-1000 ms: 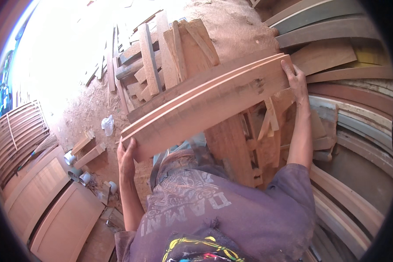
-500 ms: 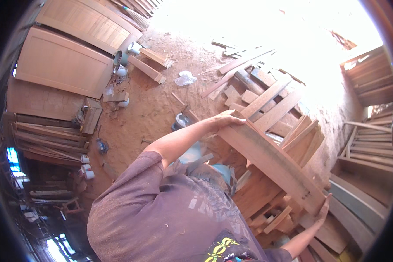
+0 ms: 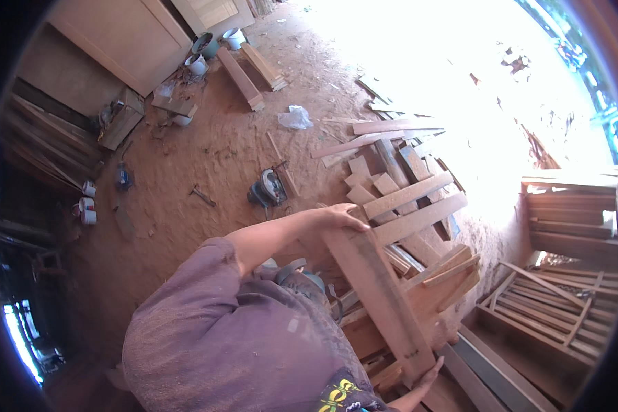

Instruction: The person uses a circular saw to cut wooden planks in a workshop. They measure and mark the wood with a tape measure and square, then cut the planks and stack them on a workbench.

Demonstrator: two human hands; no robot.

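Observation:
A long, thick wooden plank [image 3: 381,295] is held slantwise in front of my body. My left hand [image 3: 345,217] is closed over its far end, with the thumb on the top face. At the near end, my right hand [image 3: 424,386] grips the lower corner from the right side, its fingers partly hidden. Beneath and beyond the plank lies a loose pile of cut boards [image 3: 412,220]. One pale board [image 3: 422,218] in that pile lies close to my left hand.
A blue power tool that looks like a circular saw [image 3: 268,189] and a hammer [image 3: 202,196] lie on the sandy floor [image 3: 185,240]. Buckets [image 3: 196,65] and door panels [image 3: 120,41] stand at far left. Wooden frames [image 3: 542,302] and long boards [image 3: 505,371] are at right.
The plank, in both hands, has swung to a steeper slant, its near end moving left toward my body. My view has turned, showing the saw and hammer more fully.

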